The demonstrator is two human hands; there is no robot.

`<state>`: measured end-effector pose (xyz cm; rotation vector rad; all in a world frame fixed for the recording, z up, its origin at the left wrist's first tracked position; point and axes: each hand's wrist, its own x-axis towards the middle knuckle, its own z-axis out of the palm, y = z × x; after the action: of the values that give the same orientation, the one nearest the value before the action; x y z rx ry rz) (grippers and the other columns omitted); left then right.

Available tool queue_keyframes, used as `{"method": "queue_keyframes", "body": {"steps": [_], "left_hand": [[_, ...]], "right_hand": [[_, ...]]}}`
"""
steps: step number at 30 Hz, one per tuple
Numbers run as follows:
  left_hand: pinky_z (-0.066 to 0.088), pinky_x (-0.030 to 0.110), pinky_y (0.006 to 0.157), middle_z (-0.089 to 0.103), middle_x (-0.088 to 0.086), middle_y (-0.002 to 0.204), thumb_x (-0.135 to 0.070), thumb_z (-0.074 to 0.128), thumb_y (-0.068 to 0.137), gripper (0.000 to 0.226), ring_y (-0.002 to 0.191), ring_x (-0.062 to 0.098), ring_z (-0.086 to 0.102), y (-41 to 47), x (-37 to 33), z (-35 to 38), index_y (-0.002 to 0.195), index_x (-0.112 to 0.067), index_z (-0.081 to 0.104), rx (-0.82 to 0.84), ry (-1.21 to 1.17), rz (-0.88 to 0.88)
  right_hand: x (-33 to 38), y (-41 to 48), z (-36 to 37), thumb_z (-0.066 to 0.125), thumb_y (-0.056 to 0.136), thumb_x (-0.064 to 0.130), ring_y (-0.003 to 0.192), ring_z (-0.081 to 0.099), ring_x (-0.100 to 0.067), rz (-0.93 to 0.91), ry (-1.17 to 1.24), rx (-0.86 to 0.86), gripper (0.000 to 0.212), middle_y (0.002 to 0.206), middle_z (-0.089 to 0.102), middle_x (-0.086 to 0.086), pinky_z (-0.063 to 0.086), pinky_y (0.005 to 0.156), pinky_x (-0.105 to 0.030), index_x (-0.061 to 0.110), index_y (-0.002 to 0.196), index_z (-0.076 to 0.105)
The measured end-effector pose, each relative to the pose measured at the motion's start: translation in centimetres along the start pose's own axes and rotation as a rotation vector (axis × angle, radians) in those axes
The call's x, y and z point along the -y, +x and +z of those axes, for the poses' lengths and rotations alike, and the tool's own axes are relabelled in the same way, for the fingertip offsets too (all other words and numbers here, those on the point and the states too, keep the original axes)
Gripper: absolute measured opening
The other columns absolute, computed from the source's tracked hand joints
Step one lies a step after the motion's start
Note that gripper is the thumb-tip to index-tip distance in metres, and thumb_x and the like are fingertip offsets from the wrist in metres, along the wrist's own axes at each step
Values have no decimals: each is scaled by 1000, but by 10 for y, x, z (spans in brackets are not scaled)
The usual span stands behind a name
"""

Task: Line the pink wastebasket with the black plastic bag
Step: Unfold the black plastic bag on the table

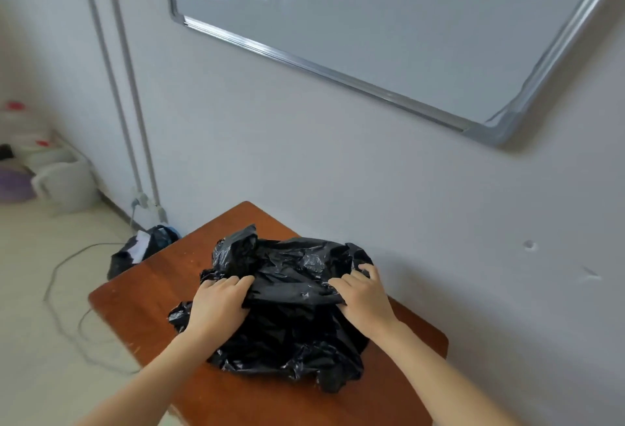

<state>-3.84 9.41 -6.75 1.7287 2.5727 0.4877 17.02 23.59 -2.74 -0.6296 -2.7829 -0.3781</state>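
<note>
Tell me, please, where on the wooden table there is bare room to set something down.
Bare wood lies left of the black plastic bag up to the table edge, and a narrow strip at its right. The middle is crowded by the bag and both hands.

Both your bare forearms reach forward from the bottom edge, angling inward. Your left hand (218,302) lies palm down, knuckles up, fingers curled forward and gripping, thumb tucked toward the middle. Your right hand (363,293) mirrors it, palm down, fingers bent and spread, pinching. The hands sit level, well apart.
</note>
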Motion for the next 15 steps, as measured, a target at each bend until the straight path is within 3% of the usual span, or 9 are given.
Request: {"method": "queue_keyframes", "body": {"steps": [4, 6, 8, 10, 13, 15], "left_hand": [[42, 35, 85, 69, 4, 99, -19, 63, 78, 47, 99, 25, 63, -68, 8, -27, 124, -16, 53, -113, 23, -171], [39, 34, 88, 67, 3, 103, -21, 59, 80, 46, 103, 24, 61, -105, 19, -40, 126, -19, 50, -123, 53, -275], [40, 34, 88, 68, 3, 102, -23, 60, 79, 46, 102, 25, 62, -142, 35, -54, 124, -19, 52, -163, 66, -350], [38, 32, 91, 66, -1, 110, -30, 59, 81, 47, 106, 22, 59, -178, 49, -69, 127, -24, 48, -149, 86, -414], [34, 26, 95, 59, -9, 125, -45, 57, 81, 55, 116, 15, 53, -226, 67, -93, 131, -29, 42, -120, 65, -499], [37, 26, 94, 61, -8, 125, -47, 64, 75, 60, 114, 16, 55, -258, 75, -106, 129, -27, 47, -169, -24, -577]], "right_hand": [[32, 2, -1, 89, 38, 18, 57, 65, -9, -152, 132, -94, 44, 58, 68, 7, 41, 83, -27, 21, 78, 70], [61, 8, -6, 89, 41, 16, 55, 64, -9, -223, 187, -117, 41, 58, 68, 9, 46, 81, -28, 22, 77, 71], [94, 16, -14, 88, 45, 17, 53, 62, -8, -300, 264, -128, 36, 57, 68, 10, 41, 82, -25, 23, 76, 71], [127, 25, -24, 87, 49, 22, 53, 63, -8, -373, 325, -131, 32, 58, 69, 10, 31, 78, -23, 23, 76, 70], [172, 37, -39, 84, 58, 24, 56, 66, -11, -451, 436, -112, 25, 64, 72, 7, 28, 77, -24, 21, 78, 70], [201, 43, -46, 77, 67, 20, 65, 68, -16, -493, 534, -82, 19, 73, 75, 2, 29, 82, -26, 16, 85, 70]]}}
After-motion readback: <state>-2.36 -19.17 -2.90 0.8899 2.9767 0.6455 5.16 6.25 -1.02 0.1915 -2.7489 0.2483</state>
